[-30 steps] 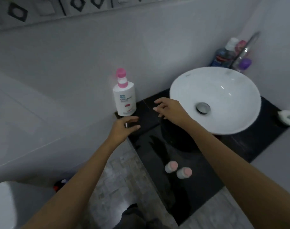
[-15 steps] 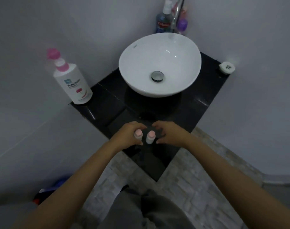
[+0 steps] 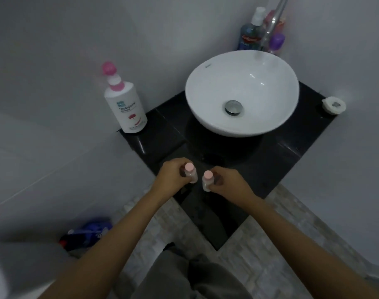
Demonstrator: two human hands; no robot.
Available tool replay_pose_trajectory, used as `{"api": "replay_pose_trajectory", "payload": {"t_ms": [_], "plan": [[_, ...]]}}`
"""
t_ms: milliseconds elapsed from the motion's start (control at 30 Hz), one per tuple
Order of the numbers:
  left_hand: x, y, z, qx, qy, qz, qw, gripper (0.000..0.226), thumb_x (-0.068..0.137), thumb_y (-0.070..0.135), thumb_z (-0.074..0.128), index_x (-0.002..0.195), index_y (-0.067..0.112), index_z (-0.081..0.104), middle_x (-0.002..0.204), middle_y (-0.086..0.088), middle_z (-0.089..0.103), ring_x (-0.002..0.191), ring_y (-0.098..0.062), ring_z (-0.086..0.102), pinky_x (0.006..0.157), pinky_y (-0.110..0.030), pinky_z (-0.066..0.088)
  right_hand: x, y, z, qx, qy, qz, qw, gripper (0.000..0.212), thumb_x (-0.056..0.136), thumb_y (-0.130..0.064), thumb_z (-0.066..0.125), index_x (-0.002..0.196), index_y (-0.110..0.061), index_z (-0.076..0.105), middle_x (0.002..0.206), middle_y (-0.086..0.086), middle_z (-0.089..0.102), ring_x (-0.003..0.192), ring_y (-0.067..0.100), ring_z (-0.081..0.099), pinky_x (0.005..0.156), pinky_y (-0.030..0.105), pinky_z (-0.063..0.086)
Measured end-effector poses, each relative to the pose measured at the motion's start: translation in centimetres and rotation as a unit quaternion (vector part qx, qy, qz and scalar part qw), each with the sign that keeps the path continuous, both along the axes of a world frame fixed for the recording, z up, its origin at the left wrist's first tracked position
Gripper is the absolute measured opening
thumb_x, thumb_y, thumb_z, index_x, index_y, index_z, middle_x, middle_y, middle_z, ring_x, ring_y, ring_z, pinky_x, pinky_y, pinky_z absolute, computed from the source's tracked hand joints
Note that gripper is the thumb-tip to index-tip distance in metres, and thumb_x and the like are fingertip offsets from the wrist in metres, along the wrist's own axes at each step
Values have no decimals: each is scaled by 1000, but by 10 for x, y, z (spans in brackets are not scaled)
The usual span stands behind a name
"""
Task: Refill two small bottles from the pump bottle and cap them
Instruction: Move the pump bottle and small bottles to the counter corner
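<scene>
Two small clear bottles with pink caps are over the near corner of the black counter. My left hand is wrapped around the left small bottle. My right hand grips the right small bottle. Both bottles are upright and capped, a short gap apart. The white pump bottle with a pink pump head stands at the counter's far left corner by the wall, well away from both hands.
A white bowl sink fills the counter's middle, with a tap and several toiletry bottles behind it. A small white round holder sits at the right corner. A blue and red object lies on the tiled floor.
My hands came back from near the pump bottle to the counter's front corner and closed on the two small bottles. The bottles now sit slightly farther apart than half a second ago.
</scene>
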State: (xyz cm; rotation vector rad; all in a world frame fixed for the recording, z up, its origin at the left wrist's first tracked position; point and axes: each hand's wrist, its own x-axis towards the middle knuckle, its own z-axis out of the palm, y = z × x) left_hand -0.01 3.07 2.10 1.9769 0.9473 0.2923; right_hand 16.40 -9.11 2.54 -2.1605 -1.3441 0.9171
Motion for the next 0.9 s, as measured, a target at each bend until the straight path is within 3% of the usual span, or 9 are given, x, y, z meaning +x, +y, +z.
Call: {"api": "replay_pose_trajectory", "payload": {"t_ms": [167,267,400,533,633,733,900], "plan": [[-21,57,15,41,-14,138,989,35,70,7,76,102,17,65,97,2,68,85,-8,62,75,-18,50,-9,74,11,37,63,6,997,25,74,-20,74,97,-20,63,83,-12,64,75,2,62,71,21,49],[-30,94,17,52,-7,215,975,30,73,7,75,101,12,65,96,-5,69,85,-15,63,76,-26,51,-18,130,12,70,61,26,995,19,75,-21,72,91,-19,62,79,-9,64,70,1,59,66,19,44],[-33,129,10,62,8,291,955,29,72,5,73,99,5,66,98,-14,70,88,-26,65,75,-29,52,-30,197,1,68,64,29,995,19,76,-19,72,92,-15,64,87,-3,68,82,11,64,69,20,46],[-30,148,-1,63,26,322,944,29,72,7,71,100,4,65,99,-16,70,89,-30,65,76,-35,54,-39,236,-15,67,57,14,996,15,79,-17,71,90,-11,63,92,5,68,88,19,65,81,34,53],[-30,153,-10,57,21,343,937,27,72,7,72,97,3,64,97,-15,70,87,-28,66,73,-34,54,-43,252,-24,65,63,-4,996,15,81,-15,71,92,-11,61,98,9,69,93,22,65,86,37,53],[-28,155,-15,51,15,365,930,29,68,11,77,94,6,63,94,-12,71,83,-26,65,69,-30,51,-47,262,-28,84,77,-3,993,15,81,-12,70,93,-10,60,95,10,69,90,20,65,84,35,54],[-28,150,-23,8,16,385,923,42,61,17,84,95,8,60,91,-9,70,80,-25,66,71,-39,55,-52,266,-30,88,97,14,991,18,77,-3,69,92,-6,59,93,12,69,83,19,65,72,26,51]]}}
